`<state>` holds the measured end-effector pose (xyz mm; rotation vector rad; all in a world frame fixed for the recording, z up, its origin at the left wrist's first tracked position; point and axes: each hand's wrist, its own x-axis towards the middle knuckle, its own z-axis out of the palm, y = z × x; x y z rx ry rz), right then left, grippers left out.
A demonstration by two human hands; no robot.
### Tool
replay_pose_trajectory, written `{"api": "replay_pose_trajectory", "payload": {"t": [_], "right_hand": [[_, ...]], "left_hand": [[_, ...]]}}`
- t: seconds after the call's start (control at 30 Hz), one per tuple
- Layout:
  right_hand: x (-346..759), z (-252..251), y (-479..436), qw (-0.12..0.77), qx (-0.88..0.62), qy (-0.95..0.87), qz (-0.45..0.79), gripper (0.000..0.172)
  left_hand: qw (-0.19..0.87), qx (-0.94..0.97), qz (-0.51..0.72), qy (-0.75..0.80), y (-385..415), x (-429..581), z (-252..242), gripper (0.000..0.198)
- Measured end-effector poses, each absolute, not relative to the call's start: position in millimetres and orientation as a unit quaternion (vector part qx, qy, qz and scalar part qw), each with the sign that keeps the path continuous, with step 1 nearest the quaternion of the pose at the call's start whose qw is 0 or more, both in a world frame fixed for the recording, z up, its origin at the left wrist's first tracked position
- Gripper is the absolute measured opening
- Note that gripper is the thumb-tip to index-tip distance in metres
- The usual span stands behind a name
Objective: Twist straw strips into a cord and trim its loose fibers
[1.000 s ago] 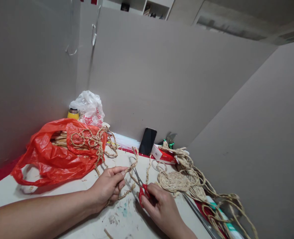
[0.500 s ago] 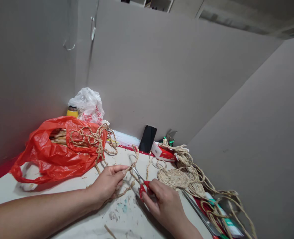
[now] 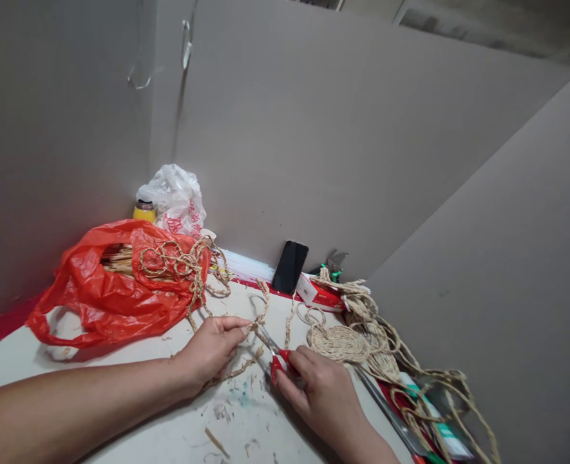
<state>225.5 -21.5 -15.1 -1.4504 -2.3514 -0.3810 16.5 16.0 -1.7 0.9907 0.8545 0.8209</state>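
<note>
My left hand [image 3: 216, 348] pinches a thin braided straw cord [image 3: 265, 301] between thumb and fingertips, near the middle of the table. The red-handled scissors [image 3: 279, 362] are gripped by my right hand [image 3: 321, 393], with fingers in the handle loops. Their blades point up and left and meet the cord just beside my left fingertips. Another stretch of cord [image 3: 239, 371] hangs below my left hand, over the table. How far the blades close on the cord is too small to tell.
A red plastic bag [image 3: 115, 309] with straw lies left. Behind stand a white bag [image 3: 174, 196], yellow jar [image 3: 144, 211] and phone [image 3: 290, 266]. Coiled rope [image 3: 337, 343] lies right. Scraps dot the white table [image 3: 285, 438]; pruning shears [image 3: 333, 264] rest against the wall.
The scissor handles have come closer together in my right hand. My left hand keeps its pinch on the cord. The whole view has shifted slightly.
</note>
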Motion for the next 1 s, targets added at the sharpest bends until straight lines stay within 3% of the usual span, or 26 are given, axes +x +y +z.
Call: {"api": "replay_pose_trajectory", "payload": {"t": [0.37,0.53,1.0], "right_hand": [[224.5,-7.5,-24.4,0.128,-0.542,-0.828,-0.064,0.025],[223.5,-9.1,-23.4,0.149,-0.542,-0.827,-0.035,0.025],[225.6,-2.4,-23.5,0.148,-0.521,-0.838,-0.071,0.024]], "left_hand": [[0.704,0.458,0.341,0.423,14.6,17.1,-2.4,0.025],[0.706,0.464,0.326,0.424,14.0,17.8,-3.1,0.023],[0.738,0.457,0.305,0.391,15.0,13.7,-0.2,0.02]]}}
